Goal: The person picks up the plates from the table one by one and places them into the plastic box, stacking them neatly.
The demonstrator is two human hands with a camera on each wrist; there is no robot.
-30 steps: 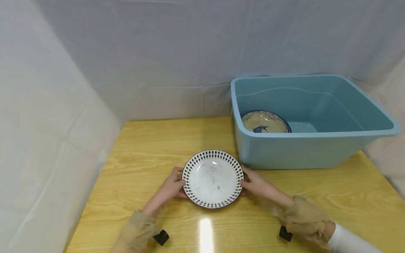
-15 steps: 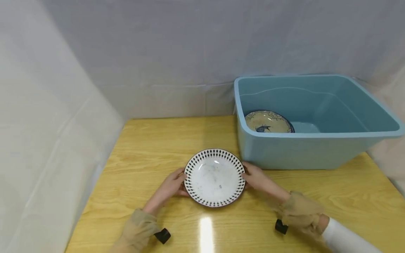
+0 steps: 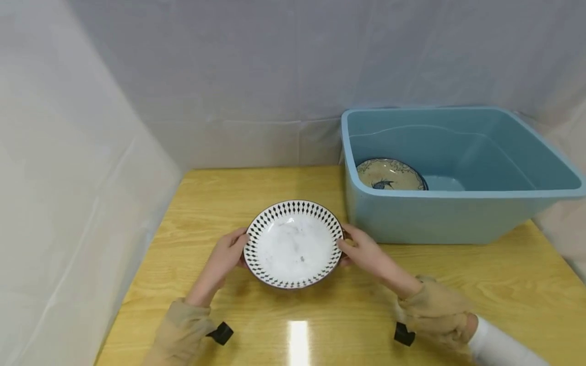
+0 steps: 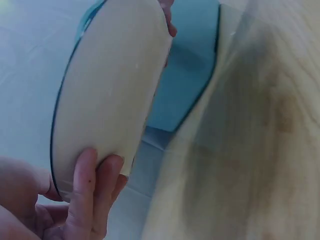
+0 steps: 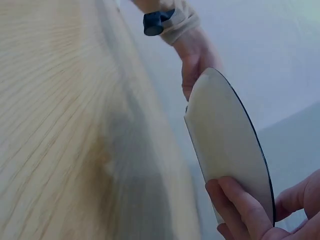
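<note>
**A:** Where does the diamond-rimmed plate sit relative to the blue plastic tub?

**B:** Just to the tub's left and in front of its near corner, lifted off the bench; both wrist views show its pale underside clear of the wood. The left hand grips the rim on the side away from the tub, the right hand the side nearest it. On each, the fingers curl under the base with the thumb on top of the rim.

**A:** So how should it be carried well?

**B:** I'd judge: keep it level, both grips even, since the inside shows specks of grime. To reach the tub it must rise above the tub's near wall, so lift before moving across.

**A:** Anything in the way?

**B:** A fish-patterned plate already lies in the tub's near-left corner. Lower gently to avoid chipping either.
</note>
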